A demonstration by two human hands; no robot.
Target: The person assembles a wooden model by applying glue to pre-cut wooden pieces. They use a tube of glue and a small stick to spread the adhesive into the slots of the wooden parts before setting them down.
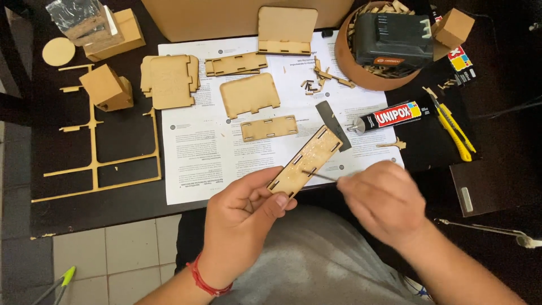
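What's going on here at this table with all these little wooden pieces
A person's left hand holds a slotted wooden strip over the table edge, while the right hand pokes a thin stick at its shiny face. More cut wooden panels lie on printed paper sheets, with a glue tube and a yellow utility knife nearby.

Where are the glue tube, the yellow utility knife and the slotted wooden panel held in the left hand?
glue tube (389, 117): head view, middle of its body.
yellow utility knife (454, 129): head view, mid-handle.
slotted wooden panel (307, 160): head view, centre of its face.
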